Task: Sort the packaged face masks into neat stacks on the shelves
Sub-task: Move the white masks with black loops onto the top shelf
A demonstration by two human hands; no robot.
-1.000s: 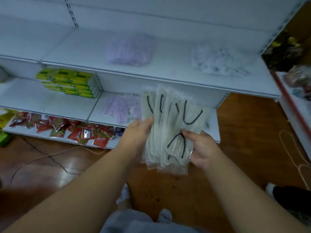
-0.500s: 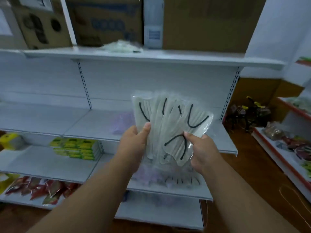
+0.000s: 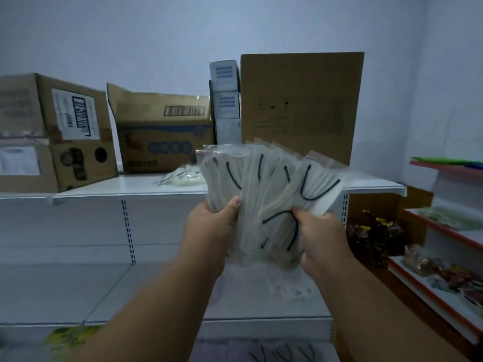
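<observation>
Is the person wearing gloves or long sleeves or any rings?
No. The left hand and right hand are bare, with no gloves or rings visible. Both forearms are uncovered down to the picture's bottom edge, so no sleeves show. The left thumbnail is short and unpainted.

Bundle: the fanned mask packets (image 3: pixel 264 202) sit in front of me at 12 o'clock, between my left hand (image 3: pixel 211 228) at 9 o'clock of them and my right hand (image 3: pixel 320 241) at 3 o'clock.
Top shelf (image 3: pixel 117 186): behind the bundle; a loose pile of masks (image 3: pixel 183 176) lies on it at 11 o'clock.
Boxes: the cardboard boxes (image 3: pixel 162 131) stand behind that pile, the tall carton (image 3: pixel 300 105) at 1 o'clock.
Side rack (image 3: pixel 444 257): at 3 o'clock.
</observation>
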